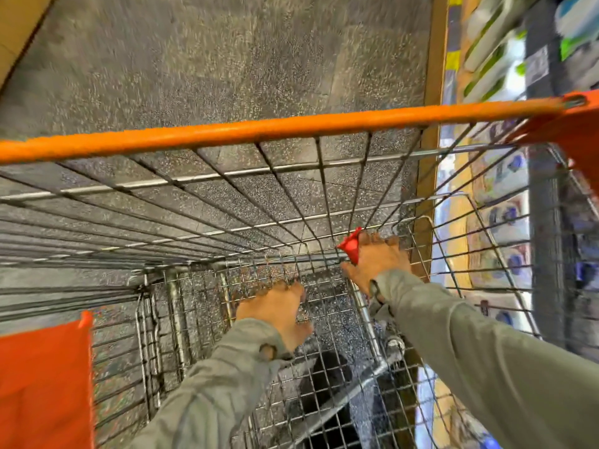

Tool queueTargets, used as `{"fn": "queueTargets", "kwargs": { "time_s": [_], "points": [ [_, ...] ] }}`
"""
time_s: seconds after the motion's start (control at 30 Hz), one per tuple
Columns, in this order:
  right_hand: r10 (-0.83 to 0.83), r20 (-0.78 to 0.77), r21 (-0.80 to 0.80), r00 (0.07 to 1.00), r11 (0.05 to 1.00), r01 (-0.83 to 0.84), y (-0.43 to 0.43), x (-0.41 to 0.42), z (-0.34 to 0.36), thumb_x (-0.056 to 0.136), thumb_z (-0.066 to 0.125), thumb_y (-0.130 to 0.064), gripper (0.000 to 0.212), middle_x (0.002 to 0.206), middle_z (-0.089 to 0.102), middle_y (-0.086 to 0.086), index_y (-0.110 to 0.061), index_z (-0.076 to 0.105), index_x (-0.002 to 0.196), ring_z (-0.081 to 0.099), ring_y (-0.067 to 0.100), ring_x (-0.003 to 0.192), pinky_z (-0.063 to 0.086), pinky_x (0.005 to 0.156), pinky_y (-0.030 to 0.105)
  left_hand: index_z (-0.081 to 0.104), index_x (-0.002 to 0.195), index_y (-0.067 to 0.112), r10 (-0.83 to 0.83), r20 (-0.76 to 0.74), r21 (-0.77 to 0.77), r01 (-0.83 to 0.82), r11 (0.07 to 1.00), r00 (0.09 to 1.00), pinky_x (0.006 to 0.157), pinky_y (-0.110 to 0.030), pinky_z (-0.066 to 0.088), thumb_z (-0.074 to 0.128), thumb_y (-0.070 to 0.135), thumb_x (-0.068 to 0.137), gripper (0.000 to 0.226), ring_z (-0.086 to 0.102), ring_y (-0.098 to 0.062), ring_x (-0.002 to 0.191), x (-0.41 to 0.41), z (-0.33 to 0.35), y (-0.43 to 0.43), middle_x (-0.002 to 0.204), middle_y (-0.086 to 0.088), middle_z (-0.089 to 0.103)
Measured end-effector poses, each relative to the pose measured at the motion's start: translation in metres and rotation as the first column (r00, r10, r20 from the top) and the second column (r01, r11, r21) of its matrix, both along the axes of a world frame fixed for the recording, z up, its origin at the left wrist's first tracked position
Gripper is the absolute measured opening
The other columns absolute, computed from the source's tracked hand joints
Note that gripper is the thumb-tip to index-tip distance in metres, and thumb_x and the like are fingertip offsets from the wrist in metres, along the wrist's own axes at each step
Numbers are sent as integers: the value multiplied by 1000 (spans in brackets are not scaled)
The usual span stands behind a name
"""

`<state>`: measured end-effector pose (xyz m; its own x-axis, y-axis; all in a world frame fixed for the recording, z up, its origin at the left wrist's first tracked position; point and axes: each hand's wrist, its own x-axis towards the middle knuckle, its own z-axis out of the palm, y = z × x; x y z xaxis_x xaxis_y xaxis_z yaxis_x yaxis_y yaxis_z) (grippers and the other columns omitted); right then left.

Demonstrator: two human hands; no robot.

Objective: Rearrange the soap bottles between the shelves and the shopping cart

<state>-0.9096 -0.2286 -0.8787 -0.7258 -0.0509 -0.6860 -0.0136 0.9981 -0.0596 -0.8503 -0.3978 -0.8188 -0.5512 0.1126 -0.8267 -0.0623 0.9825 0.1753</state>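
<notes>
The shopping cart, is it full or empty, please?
Nearly empty: bare cart mesh shows; only a red item in the right hand.

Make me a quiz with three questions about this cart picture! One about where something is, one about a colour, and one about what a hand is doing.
1. Standing at the cart, where are the shelves?
A. On its left
B. On its right
C. Inside it

2. What colour is the top bar?
A. Orange
B. Blue
C. Green

3. What is the right hand doing?
A. Gripping the top bar
B. Resting flat on a shelf
C. Holding a red thing inside the cart

Answers: 1 B, packed shelves run along the cart's right side. 2 A, the bar is bright orange. 3 C, its fingers hold the red thing down inside the cart.
</notes>
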Motion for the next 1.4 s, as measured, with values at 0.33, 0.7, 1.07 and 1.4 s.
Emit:
{"fn": "queueTargets", "kwargs": {
  "time_s": [0.33, 0.7, 1.07, 1.4],
  "points": [
    [-114, -49, -159, 992, 982, 105, 3, -3, 7, 85, 60, -45, 26, 94, 56, -5, -27, 47, 99, 51, 14, 89, 42, 82, 27, 38, 129, 28, 22, 41, -1, -22, 1000, 999, 93, -40, 49, 56, 45, 89, 47, 56, -19, 103, -8, -5, -8, 117, 2, 52],
    [-50, -80, -260, 996, 965, 27, 15, 22, 68, 76, 69, -49, 45, 102, 44, -9, -31, 54, 114, 35, 12, 101, 35, 96, 30, 38, 129, 25, 5, 7, 17, -5, 1000, 1000, 97, -43, 46, 52, 46, 91, 46, 54, -20, 109, -6, 30, 0, 127, 1, 48],
    [-77, -140, -315, 987, 949, 29, 41, 37, 137, 76, 67, -47, 36, 93, 68, -4, -27, 54, 103, 64, 19, 87, 51, 77, 27, 39, 127, 26, -52, -83, 40, 55, 998, 995, 97, -43, 47, 54, 45, 90, 44, 55, -20, 109, -21, 62, 20, 127, 1, 50],
    [-317, -323, -482, 892, 866, 134, 38, 78, 177, 75, 68, -56, 36, 86, 70, -10, -41, 52, 103, 65, 10, 74, 52, 64, 18, 42, 127, 30, -121, -196, 77, 138, 987, 973, 100, -39, 45, 55, 48, 89, 44, 56, -15, 110, -4, 109, 14, 126, 6, 54]
  ]
}}
